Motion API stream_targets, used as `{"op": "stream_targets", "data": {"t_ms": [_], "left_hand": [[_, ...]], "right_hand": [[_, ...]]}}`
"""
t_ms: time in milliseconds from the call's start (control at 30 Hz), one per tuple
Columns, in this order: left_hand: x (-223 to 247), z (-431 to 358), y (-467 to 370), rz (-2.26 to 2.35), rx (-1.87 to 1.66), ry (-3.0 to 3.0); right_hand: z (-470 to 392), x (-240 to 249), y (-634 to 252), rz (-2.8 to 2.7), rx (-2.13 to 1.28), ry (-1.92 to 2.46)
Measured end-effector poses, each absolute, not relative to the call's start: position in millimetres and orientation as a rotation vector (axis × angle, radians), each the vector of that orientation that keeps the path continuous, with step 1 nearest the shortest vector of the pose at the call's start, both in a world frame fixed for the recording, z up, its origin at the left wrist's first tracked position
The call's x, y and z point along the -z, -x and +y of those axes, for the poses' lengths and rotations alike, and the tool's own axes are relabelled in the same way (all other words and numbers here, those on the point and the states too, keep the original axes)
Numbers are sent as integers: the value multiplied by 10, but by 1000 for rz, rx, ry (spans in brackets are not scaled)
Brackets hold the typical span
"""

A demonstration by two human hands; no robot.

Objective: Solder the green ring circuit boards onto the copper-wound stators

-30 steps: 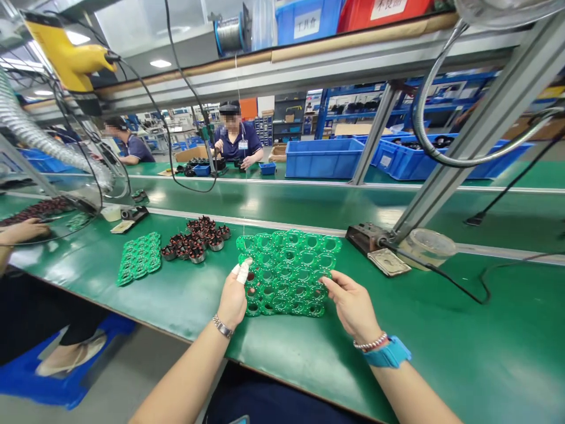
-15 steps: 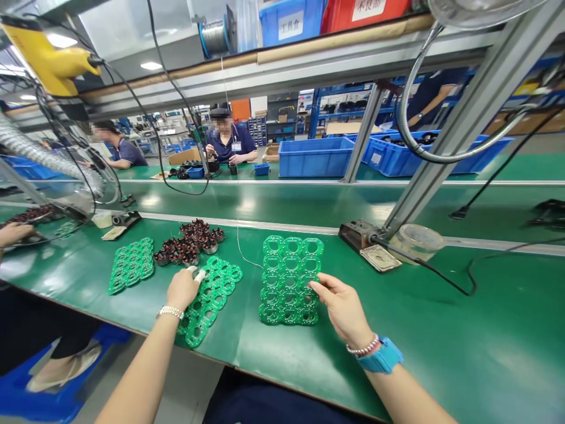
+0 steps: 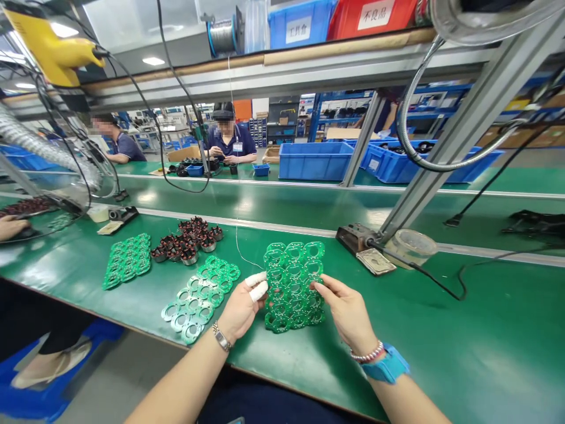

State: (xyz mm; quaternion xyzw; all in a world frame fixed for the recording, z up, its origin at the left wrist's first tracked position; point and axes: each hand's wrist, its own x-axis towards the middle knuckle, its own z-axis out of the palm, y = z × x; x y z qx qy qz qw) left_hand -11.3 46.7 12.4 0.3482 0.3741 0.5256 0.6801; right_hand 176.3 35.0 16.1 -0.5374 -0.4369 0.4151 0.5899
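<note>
A green circuit board panel [image 3: 295, 287] with rows of round rings is held up above the table between my hands. My left hand [image 3: 242, 306], with white covers on its fingertips, grips the panel's left edge. On the right edge, my right hand [image 3: 346, 309] pinches it between thumb and fingers. Left of my left hand lies another ringed panel group [image 3: 200, 299] on the green table. Further left is a third green panel group [image 3: 128, 259]. Dark wound coil parts [image 3: 188, 240] sit in a cluster behind these.
A soldering iron stand [image 3: 355, 237] and a round plastic tub [image 3: 410, 247] stand at the right. Blue bins [image 3: 315, 161] line the far bench, where a person [image 3: 232, 141] sits. A co-worker's hand [image 3: 12, 228] shows at far left. A thin wire [image 3: 238, 235] hangs down behind the held panel.
My left hand has moved right from the lying panel group to the held panel's left edge. My right hand still holds the right edge. The camera view has shifted slightly.
</note>
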Motion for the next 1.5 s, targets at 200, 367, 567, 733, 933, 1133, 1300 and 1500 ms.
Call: {"op": "stream_targets", "data": {"t_ms": [200,367,567,733,933,1133,1300,1500], "left_hand": [[-171,504,111,926,-1288,-789],[-222,602,273,1040,-1351,-820],[-412,641,160,997,-1150,-939],[-392,530,-92,900,-1136,-1052],[-224,409,-71,895,-1098,-1256],[-80,455,-84,922,-1218,-1173],[-93,555,-108,872,-1348,-1229],[-91,551,-102,828,-1073,-1357]], "right_hand": [[388,-55,-1884,-980,-897,1276],[443,-375,-2348,-1202,-793,1259],[389,-1177,-2058,-2631,-284,862],[472,-1087,-1514,-2822,189,789],[601,-754,-1574,-2498,3,759],[407,-544,-2011,-1565,-97,1049],[241,-204,-2087,-1470,-794,1117],[265,-59,-1945,-1472,-864,1110]]}}
